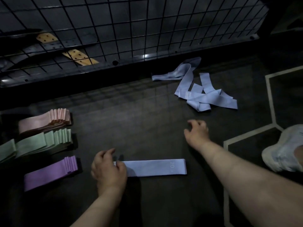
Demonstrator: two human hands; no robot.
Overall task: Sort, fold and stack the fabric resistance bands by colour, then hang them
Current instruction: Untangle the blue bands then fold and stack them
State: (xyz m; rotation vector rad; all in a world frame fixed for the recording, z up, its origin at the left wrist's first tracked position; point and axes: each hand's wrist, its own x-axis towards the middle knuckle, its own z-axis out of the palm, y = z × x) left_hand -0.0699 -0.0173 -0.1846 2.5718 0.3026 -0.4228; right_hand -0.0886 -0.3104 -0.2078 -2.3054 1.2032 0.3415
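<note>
While left hand grips folded blue band on floor, right hand hovers empty, fingers loose. Pink stack, green stack, purple stack done; loose blue bands left; nothing hung.

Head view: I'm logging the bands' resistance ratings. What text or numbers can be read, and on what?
"20": on the folded blue band, near its right end, printed sideways; the small marks beside it are too blurred to read.
Pale print on the loose blue bands: too small to read.
Pink stack, green stack, purple stack: no text shows.
</note>
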